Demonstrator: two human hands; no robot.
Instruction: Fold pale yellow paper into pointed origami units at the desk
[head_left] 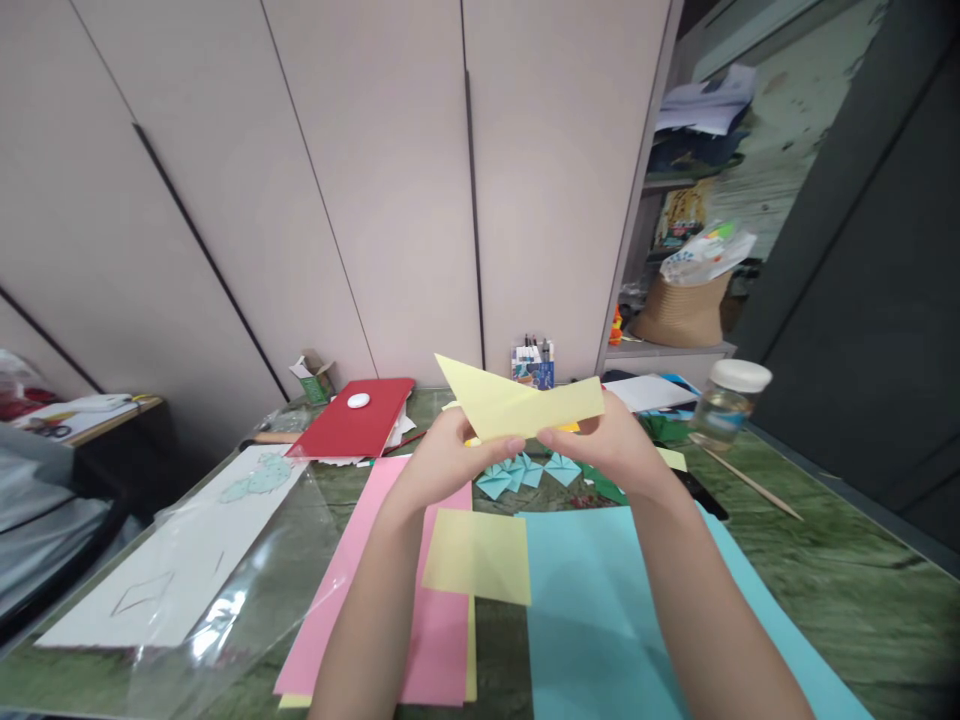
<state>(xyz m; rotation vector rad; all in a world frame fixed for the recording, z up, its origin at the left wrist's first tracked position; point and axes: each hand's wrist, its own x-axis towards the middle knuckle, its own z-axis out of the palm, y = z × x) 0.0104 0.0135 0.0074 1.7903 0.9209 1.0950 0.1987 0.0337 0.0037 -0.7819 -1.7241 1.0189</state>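
A folded yellow paper [517, 402] is held up above the middle of the table, with a pointed tip at its upper left. My left hand [454, 455] pinches its lower left edge, thumb in front. The lower right part sits between the thumb and fingers of my right hand [604, 440]. Below lies a flat yellow square [480, 555] with a crease, overlapping pink sheets [442, 635]. Blue sheets [585, 610] lie under my right forearm. Several small folded blue papers [517, 472] rest behind, between my hands.
A red folder [356, 415] and a small green box [315, 380] are at the back left. White paper with drawings [180, 550] lies left under clear plastic. At right stand a lidded jar [727, 405] and a wooden stick [750, 482]. A pen box [533, 365] is behind.
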